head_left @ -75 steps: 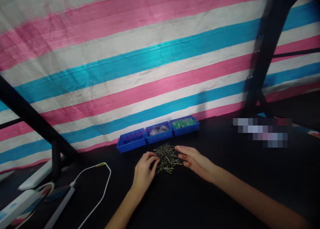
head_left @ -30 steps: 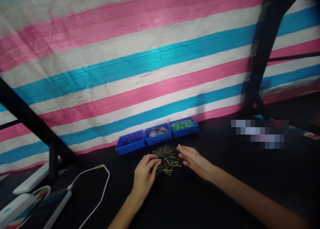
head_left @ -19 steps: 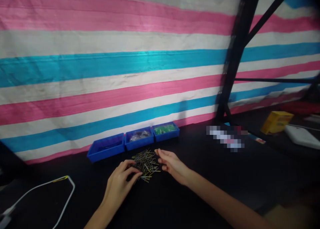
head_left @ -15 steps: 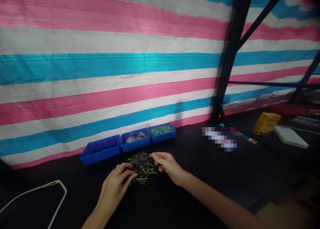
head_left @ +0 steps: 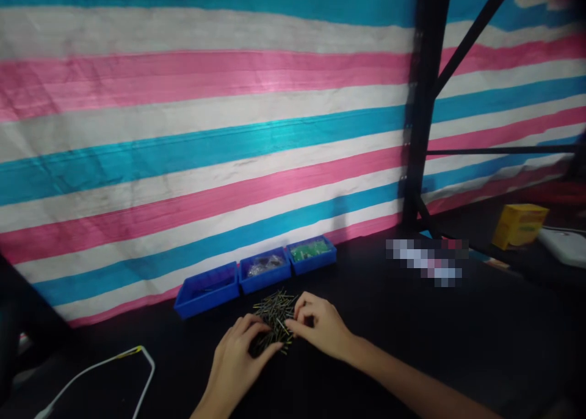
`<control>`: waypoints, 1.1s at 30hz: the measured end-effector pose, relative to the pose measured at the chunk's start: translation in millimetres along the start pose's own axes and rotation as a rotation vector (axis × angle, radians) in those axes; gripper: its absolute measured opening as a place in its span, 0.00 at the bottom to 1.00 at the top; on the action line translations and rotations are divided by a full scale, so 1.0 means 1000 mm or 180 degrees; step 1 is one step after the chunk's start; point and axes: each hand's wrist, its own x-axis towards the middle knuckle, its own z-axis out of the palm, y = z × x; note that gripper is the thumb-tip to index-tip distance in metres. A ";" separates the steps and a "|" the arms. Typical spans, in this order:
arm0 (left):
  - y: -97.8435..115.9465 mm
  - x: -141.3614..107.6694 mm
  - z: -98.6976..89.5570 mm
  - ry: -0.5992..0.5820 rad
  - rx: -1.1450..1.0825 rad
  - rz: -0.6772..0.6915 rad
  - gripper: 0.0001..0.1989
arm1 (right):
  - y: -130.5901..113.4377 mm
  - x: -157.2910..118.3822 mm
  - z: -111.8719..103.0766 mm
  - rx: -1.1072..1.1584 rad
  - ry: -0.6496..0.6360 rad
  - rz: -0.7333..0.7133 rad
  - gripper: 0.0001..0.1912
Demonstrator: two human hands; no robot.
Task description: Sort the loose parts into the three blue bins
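Note:
A loose pile of thin, dark rods [head_left: 274, 315], some with yellow or pale parts, lies on the black table between my hands. My left hand [head_left: 240, 355] is at the pile's near left edge, thumb and fingers apart around that side. At the right edge is my right hand [head_left: 323, 326], fingers curved and thumb spread from them, touching the outer rods. Neither hand visibly holds a rod clear of the pile. The fingertips are partly hidden among the rods.
Behind the pile stand three blue trays: a left one [head_left: 206, 300] with a few dark thin pieces, a middle one [head_left: 265, 283] with clear bags, a right one [head_left: 315, 264] with green pieces. A white cable [head_left: 86, 370] lies left; a yellow box [head_left: 519, 226] stands right.
My right hand has moved from the pile's upper right down along its right side, its thumb and fingers now spread. My left thumb has opened wider. The camera view has shifted.

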 end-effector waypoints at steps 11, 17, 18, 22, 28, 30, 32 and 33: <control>0.006 -0.004 0.002 -0.0326 -0.0422 -0.0224 0.10 | 0.003 -0.009 0.001 -0.1271 -0.0415 -0.0019 0.27; 0.007 -0.006 0.003 -0.0335 -0.0592 -0.0106 0.07 | 0.010 -0.007 0.002 -0.1325 -0.0543 0.0054 0.14; 0.007 -0.007 0.003 -0.0335 -0.0592 -0.0088 0.07 | 0.010 -0.006 0.002 -0.1333 -0.0527 0.0075 0.13; 0.008 -0.006 0.003 -0.0337 -0.0551 -0.0054 0.06 | 0.014 -0.005 0.003 -0.1332 -0.0457 0.0123 0.11; 0.008 -0.004 0.002 -0.0287 -0.0530 -0.0038 0.05 | 0.015 -0.003 0.002 -0.1313 -0.0384 0.0094 0.09; 0.008 -0.005 0.002 -0.0238 -0.0515 -0.0053 0.05 | 0.014 -0.002 0.001 -0.1324 -0.0373 0.0113 0.07; 0.008 -0.005 0.001 -0.0200 -0.0500 -0.0065 0.05 | 0.012 -0.002 0.000 -0.1327 -0.0353 0.0123 0.06; 0.009 -0.005 0.001 -0.0191 -0.0494 -0.0063 0.05 | 0.011 -0.002 -0.001 -0.1318 -0.0340 0.0118 0.05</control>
